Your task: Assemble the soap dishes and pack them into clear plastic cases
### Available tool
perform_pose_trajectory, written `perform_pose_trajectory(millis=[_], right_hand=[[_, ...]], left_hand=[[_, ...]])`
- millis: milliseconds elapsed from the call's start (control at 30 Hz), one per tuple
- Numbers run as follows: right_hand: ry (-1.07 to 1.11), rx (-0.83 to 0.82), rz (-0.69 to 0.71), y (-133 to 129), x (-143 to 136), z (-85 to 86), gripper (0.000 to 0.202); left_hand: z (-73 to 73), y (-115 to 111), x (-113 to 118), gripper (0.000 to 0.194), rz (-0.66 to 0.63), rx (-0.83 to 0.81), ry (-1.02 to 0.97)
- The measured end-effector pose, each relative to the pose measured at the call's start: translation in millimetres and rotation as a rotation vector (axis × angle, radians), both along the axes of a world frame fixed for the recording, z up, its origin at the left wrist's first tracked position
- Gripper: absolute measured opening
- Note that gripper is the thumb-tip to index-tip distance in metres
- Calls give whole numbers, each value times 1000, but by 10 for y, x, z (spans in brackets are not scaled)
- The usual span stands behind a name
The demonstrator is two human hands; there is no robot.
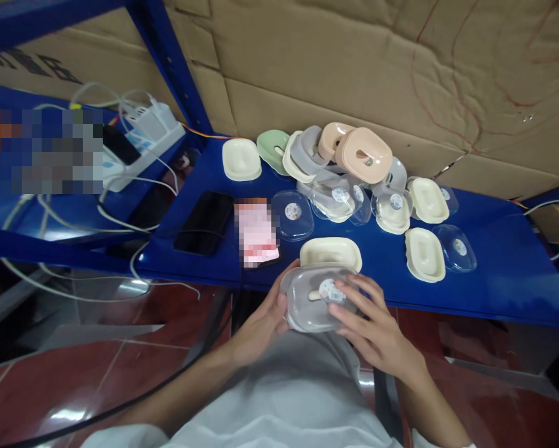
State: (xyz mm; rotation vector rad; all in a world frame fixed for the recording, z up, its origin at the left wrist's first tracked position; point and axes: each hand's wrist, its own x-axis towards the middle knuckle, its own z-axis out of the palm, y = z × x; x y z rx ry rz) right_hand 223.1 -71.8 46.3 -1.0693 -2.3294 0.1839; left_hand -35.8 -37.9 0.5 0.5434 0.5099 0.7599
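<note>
Currently, blue flat-topped table (507,267) carries the parts. Far side, approx. center: mixed pile of rounded plastic containers, topped w/ a peach oval-cornered container (377,146) that leans on its neighbors. Near side, center: L hand (265,317) grips left end of a translucent grey, rounded-rectangular plastic box (307,311); R hand (372,317) is closed on right end, fingers spread over top. Box is held off the table, in front of near edge. Just beyond it: cream shallow plastic tray (330,252), near table edge. Left of tray: lit-screen phone (258,233), then black rectangular phone (204,222). Smallest item: round printed sticker (332,290) on box top, partly under R fingers.

CAUTION: (a) Smooth plastic may slip if grip loosens; box would likely fall to lap or floor. (b) Box or sleeve contact may push tray off-position. (c) R fingertip rubbing may crease sticker. (d) Pile may slide if bumped, esp. the tilted upper pcs.
</note>
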Motion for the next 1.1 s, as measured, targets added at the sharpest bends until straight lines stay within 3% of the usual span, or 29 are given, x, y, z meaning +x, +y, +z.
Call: perform_pose_trajectory(millis=[233,467,633,700,767,833,933,1000,1100], right_hand=[[-88,113,-61,-31,-76,-166,48],[-110,165,-100,-12,-152,-279,48],[-9,139,-62,-3,-97,-219,49],[54,157,-44,-41,34,-197,54],[72,221,-122,-100,286,-176,60],[13,327,-366,-177,684,-169,67],[-106,456,-942,-310,1495,-224,71],[-140,504,-1226,-399,2050,-301,73],[-252,454,-1317,-485,2677,-436,65]], left_hand=[[88,51,58,62,75,-123,2],[66,88,13,63,115,-210,45],[75,60,-2,57,-11,-102,40],[68,11,-8,52,-62,86,66],[42,-35,-32,53,17,431,201],[4,-49,-66,60,177,897,440],[-50,13,-78,67,269,1475,834],[-74,89,-31,63,229,1654,1052],[-102,198,84,59,162,1794,1234]])
